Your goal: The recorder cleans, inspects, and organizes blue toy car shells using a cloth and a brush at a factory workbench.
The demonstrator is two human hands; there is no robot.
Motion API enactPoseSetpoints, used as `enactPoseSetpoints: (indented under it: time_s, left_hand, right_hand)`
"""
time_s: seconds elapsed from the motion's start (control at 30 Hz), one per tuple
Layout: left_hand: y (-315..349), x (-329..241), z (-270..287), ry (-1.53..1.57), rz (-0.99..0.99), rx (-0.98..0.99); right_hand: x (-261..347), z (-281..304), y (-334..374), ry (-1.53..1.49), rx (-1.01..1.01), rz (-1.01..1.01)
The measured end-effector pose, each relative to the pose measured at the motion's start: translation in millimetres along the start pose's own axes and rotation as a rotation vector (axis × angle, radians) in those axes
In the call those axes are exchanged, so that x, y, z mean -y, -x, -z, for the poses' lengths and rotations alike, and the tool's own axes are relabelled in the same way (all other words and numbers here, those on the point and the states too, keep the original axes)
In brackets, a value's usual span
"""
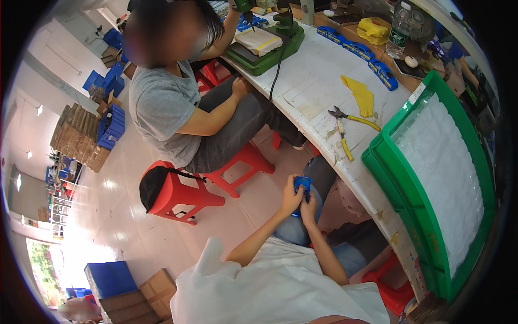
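Over my lap, both hands are closed around a small glossy blue plastic part (304, 182). My left hand (292, 197) grips its left side, and my right hand (308, 208) has hold of it from the right and below. Fingers cover much of the part, so its exact kind cannot be made out. On the white table (307, 102) to my right lie yellow-handled pliers (345, 141), spread apart, beside a yellow cloth (359, 96). Farther back, several blue plastic pieces shaped like toy cars (359, 51) stand in a row.
A green crate (402, 186) with a white plastic-covered load sits on the table at right. A co-worker (167, 102) sits at far left by a green bench machine (259, 62) with a hanging cable. Red stools (181, 197), a water bottle (399, 32) and stacked cartons (81, 135) are around.
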State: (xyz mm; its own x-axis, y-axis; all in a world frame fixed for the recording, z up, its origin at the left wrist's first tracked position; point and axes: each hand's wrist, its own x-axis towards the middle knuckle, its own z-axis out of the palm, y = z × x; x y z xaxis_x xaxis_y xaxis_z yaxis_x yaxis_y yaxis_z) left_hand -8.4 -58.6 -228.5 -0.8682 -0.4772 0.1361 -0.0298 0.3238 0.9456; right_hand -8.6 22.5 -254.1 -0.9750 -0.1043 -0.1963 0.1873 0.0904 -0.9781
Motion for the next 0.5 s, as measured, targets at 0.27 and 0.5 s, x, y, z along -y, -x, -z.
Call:
enactPoseSetpoints:
  time_s: [0.27, 0.5]
  left_hand:
    - [-1.3, -2.1, 8.2, 0.185, 0.034, -0.008]
    - [-44.6, -136.2, 59.2, 0.432, -0.187, 0.133]
  right_hand:
    - [14.7, 2.9, 6.9, -0.023, 0.05, -0.027]
    - [160.6, 7.1, -15.5, -0.556, 0.295, -0.103]
